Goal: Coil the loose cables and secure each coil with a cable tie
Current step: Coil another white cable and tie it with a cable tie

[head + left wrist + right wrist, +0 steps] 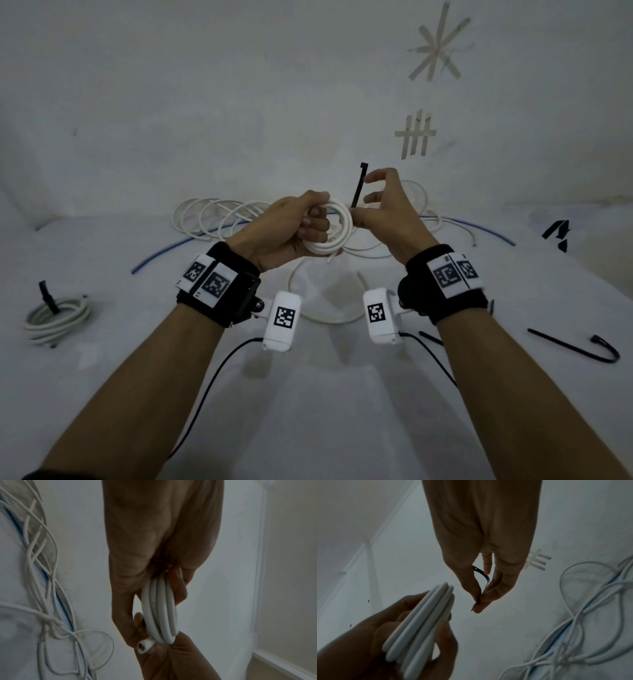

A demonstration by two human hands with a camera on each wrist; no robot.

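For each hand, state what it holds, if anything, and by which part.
The left hand grips the white cable coil by its left side, fingers through the middle. The right hand pinches the black cable tie near its lower, tail end.

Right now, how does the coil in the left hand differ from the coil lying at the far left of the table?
The held coil is bright white, raised in the left hand and untied: its black cable tie is pinched by the right hand. The table coil is greyer, lies flat, and has a black tie on it. Both are multi-loop coils.
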